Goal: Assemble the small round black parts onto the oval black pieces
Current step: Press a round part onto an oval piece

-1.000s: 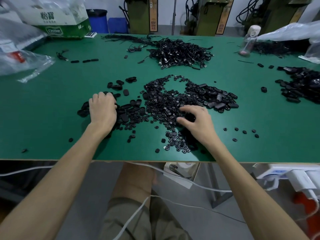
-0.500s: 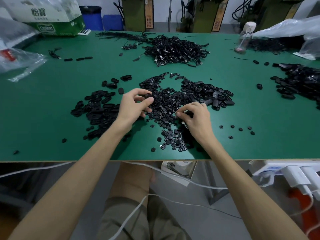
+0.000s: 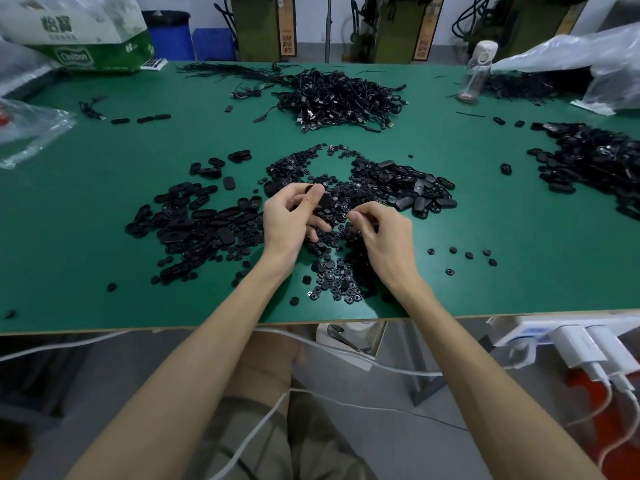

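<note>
Green matt tabletop point(image 3: 104, 271) used as an assembly bench, read from its near edge to its far edge. Just inside the near edge lies a loose heap of small round black parts point(image 3: 332, 282), flat discs with a central hole, within easy reach of both hands. Beyond it, the right hand point(image 3: 384, 237) curls its fingertips down into the heap, presumably to pick out a disc; whether one is already held cannot be told. The left hand point(image 3: 289, 220) pinches one oval black piece point(image 3: 323, 201) between thumb and forefinger, raised towards the right hand, seemingly to present it for fitting. Left of the hands spreads the stock of oval pieces point(image 3: 194, 223), smooth, matt and rounded. Towards the far edge lie a tangled heap of black cables point(image 3: 346, 98) and a clear bottle point(image 3: 476, 74); a green-and-white carton point(image 3: 90, 43) occupies the far left corner.
</note>
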`<move>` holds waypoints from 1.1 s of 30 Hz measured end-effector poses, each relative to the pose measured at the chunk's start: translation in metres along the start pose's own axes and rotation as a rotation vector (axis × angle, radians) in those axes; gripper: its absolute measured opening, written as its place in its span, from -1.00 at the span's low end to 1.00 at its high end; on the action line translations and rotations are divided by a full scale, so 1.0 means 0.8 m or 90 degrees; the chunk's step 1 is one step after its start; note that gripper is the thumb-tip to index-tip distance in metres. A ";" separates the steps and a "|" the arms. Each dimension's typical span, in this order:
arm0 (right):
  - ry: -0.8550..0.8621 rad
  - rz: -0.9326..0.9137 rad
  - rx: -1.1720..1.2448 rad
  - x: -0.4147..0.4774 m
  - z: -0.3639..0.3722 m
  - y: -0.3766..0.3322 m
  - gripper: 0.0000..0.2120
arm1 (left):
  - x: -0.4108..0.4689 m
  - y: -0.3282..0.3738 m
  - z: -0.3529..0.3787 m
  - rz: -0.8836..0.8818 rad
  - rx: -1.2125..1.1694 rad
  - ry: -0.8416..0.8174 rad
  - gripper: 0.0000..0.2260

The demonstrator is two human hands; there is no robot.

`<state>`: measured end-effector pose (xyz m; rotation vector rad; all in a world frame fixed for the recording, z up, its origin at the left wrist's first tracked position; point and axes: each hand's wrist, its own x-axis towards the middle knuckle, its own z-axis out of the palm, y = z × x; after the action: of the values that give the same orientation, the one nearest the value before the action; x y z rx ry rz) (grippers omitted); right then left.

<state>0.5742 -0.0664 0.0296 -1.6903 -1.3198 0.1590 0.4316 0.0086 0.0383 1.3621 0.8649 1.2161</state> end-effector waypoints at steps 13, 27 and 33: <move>-0.011 -0.012 0.028 -0.003 -0.003 -0.004 -0.88 | -0.003 -0.007 -0.001 -0.010 -0.060 -0.029 -0.88; 0.002 -0.008 0.021 -0.002 -0.004 -0.003 -0.83 | -0.002 -0.019 0.000 0.033 0.012 -0.064 -0.88; 0.023 0.045 0.052 -0.001 -0.005 -0.003 -0.82 | -0.003 -0.019 -0.001 0.038 0.012 -0.073 -0.85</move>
<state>0.5749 -0.0697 0.0330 -1.6634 -1.2125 0.2202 0.4324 0.0091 0.0226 1.4668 0.7619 1.1656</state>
